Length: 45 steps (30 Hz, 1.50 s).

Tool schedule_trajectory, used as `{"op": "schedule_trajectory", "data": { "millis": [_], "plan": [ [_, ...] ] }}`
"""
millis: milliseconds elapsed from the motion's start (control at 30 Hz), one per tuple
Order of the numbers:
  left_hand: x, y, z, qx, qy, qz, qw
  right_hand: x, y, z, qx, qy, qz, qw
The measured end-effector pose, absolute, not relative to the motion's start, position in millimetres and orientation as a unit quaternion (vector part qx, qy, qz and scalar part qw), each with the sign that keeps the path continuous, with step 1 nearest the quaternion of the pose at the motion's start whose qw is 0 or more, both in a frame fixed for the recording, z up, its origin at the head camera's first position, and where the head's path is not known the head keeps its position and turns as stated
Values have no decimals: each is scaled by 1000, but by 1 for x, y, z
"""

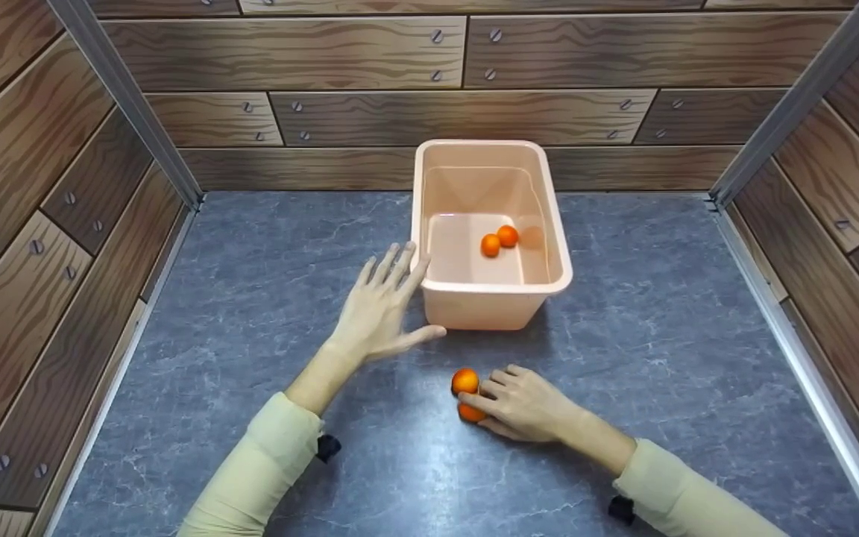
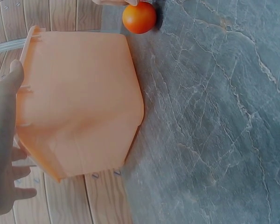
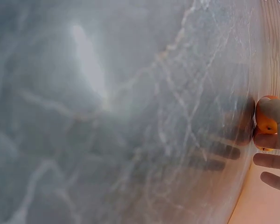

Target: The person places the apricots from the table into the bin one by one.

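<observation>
You look about halfway: two oranges (image 1: 491, 245) sit inside the bin (image 1: 485, 312), two are left in front, your right hand (image 1: 526, 406) pinching the farther orange (image 1: 470, 412) (nearer orange (image 1: 464, 380) just beside), your left hand (image 1: 377, 313) spread at the bin's left rim.

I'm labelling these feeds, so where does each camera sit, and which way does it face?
Head: worn on the head, facing forward and down at the bin and tabletop; left fingers, right fingers and both sleeves show.
Left wrist: worn there, facing the bin's outside; left fingers at the left edge.
Right wrist: worn there, looking low across the tabletop; right fingers at the right edge.
Shared: head and right wrist both show the two orange fruits by the right fingers.
</observation>
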<state>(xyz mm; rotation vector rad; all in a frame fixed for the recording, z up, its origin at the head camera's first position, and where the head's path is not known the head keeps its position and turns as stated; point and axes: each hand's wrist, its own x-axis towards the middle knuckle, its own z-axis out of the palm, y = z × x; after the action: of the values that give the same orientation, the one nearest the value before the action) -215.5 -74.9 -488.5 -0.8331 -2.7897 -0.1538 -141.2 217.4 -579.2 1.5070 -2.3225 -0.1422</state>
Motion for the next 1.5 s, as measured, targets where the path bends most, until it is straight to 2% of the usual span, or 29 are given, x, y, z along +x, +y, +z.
{"op": "schedule_trajectory", "data": {
  "millis": [333, 700, 1500],
  "plan": [
    [-216, -75, -488, -285, -950, -55, 119, -141, 219, -568, 540, -817, -48, 196],
    [-216, -75, -488, -284, -950, -54, 118, -147, 224, -549, 538, -809, -34, 233],
    [-216, -75, -488, -283, -951, -57, 109, -168, 236, -485, 522, -793, -1, 314]
  ]
}}
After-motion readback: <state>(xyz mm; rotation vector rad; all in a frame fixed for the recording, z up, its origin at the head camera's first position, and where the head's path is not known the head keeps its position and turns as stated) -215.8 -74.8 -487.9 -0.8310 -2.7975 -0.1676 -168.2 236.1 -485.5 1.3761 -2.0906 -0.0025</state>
